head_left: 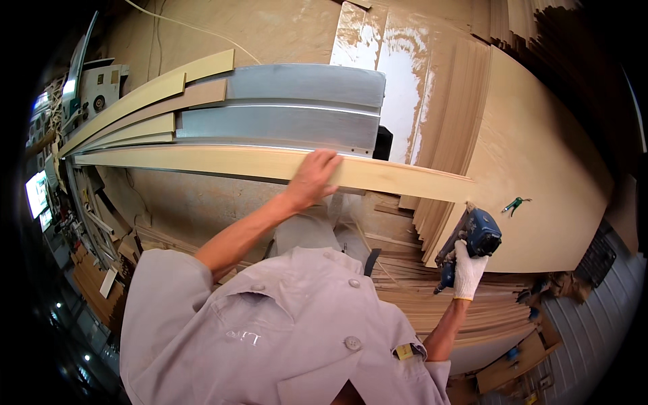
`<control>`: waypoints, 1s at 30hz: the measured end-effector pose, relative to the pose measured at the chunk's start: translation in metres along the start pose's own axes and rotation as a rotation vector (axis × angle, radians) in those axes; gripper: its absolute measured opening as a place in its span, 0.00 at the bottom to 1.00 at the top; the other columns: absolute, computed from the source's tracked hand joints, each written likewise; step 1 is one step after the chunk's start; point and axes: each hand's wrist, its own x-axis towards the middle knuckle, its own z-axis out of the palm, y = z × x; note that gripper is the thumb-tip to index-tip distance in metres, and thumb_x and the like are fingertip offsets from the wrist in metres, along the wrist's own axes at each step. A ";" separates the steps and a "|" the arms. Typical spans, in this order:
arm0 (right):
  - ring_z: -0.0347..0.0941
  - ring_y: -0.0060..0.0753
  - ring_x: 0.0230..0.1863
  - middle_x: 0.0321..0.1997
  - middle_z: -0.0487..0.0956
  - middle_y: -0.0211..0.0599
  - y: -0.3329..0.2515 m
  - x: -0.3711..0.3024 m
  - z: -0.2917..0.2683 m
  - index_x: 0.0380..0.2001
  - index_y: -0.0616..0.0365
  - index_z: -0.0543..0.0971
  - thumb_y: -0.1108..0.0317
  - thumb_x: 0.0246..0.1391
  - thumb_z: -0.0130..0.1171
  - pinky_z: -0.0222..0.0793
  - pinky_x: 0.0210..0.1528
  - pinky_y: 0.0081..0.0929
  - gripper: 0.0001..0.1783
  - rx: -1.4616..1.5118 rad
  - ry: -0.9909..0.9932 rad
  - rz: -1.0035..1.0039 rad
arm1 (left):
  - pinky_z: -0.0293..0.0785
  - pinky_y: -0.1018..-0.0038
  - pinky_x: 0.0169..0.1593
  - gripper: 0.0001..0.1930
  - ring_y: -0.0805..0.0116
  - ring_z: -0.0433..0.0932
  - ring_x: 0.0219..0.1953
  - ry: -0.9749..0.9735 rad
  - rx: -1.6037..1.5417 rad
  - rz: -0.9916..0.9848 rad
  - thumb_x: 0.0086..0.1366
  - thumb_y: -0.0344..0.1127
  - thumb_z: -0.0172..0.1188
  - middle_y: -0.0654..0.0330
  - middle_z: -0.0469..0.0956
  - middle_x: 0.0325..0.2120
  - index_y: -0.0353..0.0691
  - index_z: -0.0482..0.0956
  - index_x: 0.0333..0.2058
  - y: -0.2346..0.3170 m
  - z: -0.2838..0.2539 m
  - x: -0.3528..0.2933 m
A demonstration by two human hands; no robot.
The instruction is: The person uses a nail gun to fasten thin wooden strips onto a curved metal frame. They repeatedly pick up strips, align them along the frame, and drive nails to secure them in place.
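A long pale wooden board (229, 158) runs crosswise in front of me, along the near edge of a grey metal table (283, 125). My bare left hand (314, 179) is closed over the board near its middle, with the fingers bent over the top. In my white-gloved right hand (470, 270) is a blue nail gun (482, 231), gripped by its handle. The gun's nose is close to the board's right end, which reaches over a stack of sheets; I cannot tell whether they touch.
Several narrow boards (148, 94) lie fanned on the metal table. At right a large sheet stack (540, 155) carries a small green-handled tool (516, 205). More stacked panels (398, 304) stand beside me at the lower right. A cable (202, 30) crosses the floor beyond the table.
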 end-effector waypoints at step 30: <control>0.77 0.20 0.24 0.22 0.83 0.33 -0.043 -0.071 0.142 0.31 0.65 0.85 0.66 0.52 0.70 0.71 0.29 0.28 0.11 -0.313 -0.395 -0.232 | 0.69 0.57 0.63 0.36 0.48 0.71 0.57 0.080 -0.142 -0.018 0.42 0.28 0.76 0.51 0.73 0.51 0.36 0.74 0.54 0.002 0.018 0.010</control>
